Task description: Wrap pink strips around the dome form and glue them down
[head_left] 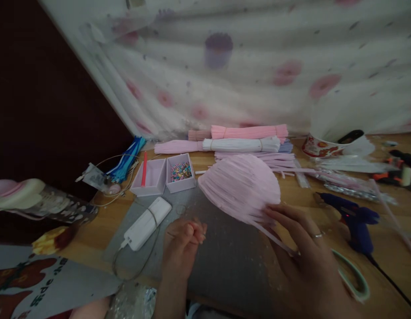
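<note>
My right hand (301,252) holds a pale pink petal-shaped piece made of pipe cleaners (240,186) by its lower right edge. Thumb and fingers close on that edge, and a loose pipe-cleaner end trails down beside the fingers. The piece is raised over the grey mat (232,261), its ribbed face towards me. My left hand (184,241) is left of it, apart from it, with the fingers curled together. Whatever may be in those fingers is hidden.
Behind lie bundles of pink and white pipe cleaners (242,145). Two small boxes, one with beads (180,172), stand near a white power bank (148,223). To the right are a blue glue gun (354,219), a green tape roll (353,277) and a paper bowl (325,146). A bottle (49,201) lies left.
</note>
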The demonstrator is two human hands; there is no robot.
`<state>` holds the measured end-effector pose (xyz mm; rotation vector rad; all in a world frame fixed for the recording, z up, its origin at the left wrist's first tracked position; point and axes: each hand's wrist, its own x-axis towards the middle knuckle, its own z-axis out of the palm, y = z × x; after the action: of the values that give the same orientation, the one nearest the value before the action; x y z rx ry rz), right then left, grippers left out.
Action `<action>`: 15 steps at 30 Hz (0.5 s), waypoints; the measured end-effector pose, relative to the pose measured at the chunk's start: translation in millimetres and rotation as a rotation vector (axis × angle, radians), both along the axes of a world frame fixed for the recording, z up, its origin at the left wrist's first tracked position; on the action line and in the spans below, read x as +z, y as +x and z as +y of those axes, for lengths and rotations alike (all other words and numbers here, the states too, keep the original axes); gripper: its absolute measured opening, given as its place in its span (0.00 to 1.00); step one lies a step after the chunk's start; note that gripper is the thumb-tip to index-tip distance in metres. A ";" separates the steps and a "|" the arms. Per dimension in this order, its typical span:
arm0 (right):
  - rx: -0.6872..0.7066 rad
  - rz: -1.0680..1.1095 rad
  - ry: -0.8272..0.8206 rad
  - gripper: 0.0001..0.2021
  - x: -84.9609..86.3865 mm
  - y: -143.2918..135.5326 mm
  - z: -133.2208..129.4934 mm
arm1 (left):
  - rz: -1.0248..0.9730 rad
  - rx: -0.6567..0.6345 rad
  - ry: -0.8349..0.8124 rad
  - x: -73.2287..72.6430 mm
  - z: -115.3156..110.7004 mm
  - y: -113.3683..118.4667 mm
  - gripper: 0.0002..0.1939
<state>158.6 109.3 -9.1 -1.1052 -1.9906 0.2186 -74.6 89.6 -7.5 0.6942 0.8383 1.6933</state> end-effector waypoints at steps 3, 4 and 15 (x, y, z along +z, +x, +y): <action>-0.022 0.018 -0.001 0.19 1.0 -4.1 -1.9 | -0.059 0.020 -0.017 5.0 0.7 2.8 0.16; -0.036 0.017 -0.005 0.19 1.3 -6.1 -2.6 | -0.083 0.021 -0.024 6.3 1.3 3.4 0.19; -0.068 -0.043 -0.043 0.25 -8.4 -20.9 -10.5 | -0.151 -0.021 -0.068 6.8 -3.0 -3.9 0.13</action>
<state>137.7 98.8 -17.5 -1.2121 -1.9913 0.2044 -78.5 86.6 -0.7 0.5208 0.7754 1.6680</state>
